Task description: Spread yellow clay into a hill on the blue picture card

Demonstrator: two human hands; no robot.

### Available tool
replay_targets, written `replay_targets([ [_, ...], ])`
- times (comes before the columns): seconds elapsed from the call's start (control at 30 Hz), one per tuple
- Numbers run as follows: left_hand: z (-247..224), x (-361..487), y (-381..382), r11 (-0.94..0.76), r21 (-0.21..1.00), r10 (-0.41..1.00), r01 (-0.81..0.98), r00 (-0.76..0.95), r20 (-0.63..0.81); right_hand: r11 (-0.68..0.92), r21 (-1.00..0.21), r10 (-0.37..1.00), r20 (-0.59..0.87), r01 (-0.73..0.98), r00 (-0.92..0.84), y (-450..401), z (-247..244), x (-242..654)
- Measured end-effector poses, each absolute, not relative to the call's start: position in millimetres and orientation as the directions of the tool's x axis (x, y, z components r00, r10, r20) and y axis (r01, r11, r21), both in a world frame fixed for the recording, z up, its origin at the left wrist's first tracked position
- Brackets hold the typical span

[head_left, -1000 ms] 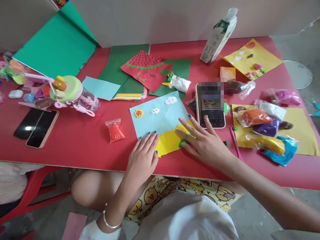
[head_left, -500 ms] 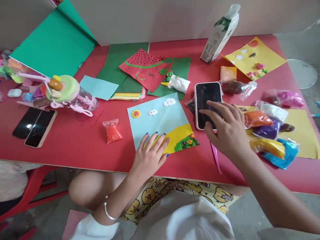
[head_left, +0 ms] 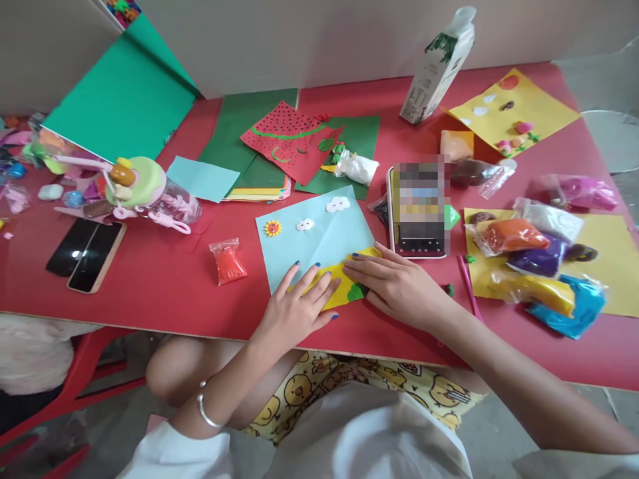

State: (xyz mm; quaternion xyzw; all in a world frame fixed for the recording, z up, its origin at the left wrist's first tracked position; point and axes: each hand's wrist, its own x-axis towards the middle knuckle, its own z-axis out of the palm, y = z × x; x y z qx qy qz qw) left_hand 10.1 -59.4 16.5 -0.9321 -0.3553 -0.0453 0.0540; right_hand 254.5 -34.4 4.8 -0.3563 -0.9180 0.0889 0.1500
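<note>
A light blue sheet [head_left: 319, 223] carries a clay sun [head_left: 273, 228], two white clouds and a yellow area [head_left: 344, 286] along its lower part. My left hand [head_left: 297, 306] lies on the lower left of the sheet, fingers spread, holding nothing. My right hand [head_left: 399, 283] rests flat over the sheet's lower right, covering most of the green patch and its flowers; its fingers lie side by side. Just beyond it is a phone [head_left: 418, 213] with a lit, blurred screen. A packet of red clay [head_left: 228, 262] sits left of the sheet.
Bagged clay in several colours [head_left: 542, 253] lies on yellow paper at right. A carton [head_left: 439, 66] stands at the back. Red watermelon art [head_left: 287, 143] is behind the sheet. At left are a lidded cup [head_left: 144, 186] and a dark phone [head_left: 94, 256].
My right hand has moved left and down from the phone onto the picture's lower right corner. The phone screen has lit up. My left hand has stayed nearly in place.
</note>
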Motion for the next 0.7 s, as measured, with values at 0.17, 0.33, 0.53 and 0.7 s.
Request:
replay_targets([
  [0.17, 17.7, 2.4, -50.5, -0.775, 0.032, 0.628, 0.631, 0.765, 0.14, 0.726, -0.302, 0.684, 0.214, 0.618, -0.698, -32.1, 3.7, 256.8],
  [0.33, 10.5, 7.5, -51.7, -0.713, 0.056, 0.699, 0.698, 0.703, 0.13, 0.719, -0.325, 0.689, 0.218, 0.614, -0.691, -32.7, 3.2, 257.1],
  [0.53, 8.7, 12.6, -54.4, -0.691, 0.116, 0.723, 0.713, 0.683, 0.109, 0.714, -0.336, 0.694, 0.226, 0.614, -0.683, -33.6, 3.0, 256.2],
  [0.7, 15.9, 8.8, -48.3, -0.743, 0.079, 0.668, 0.665, 0.73, 0.143, 0.715, -0.338, 0.692, 0.22, 0.612, -0.688, -33.1, 4.1, 256.1],
])
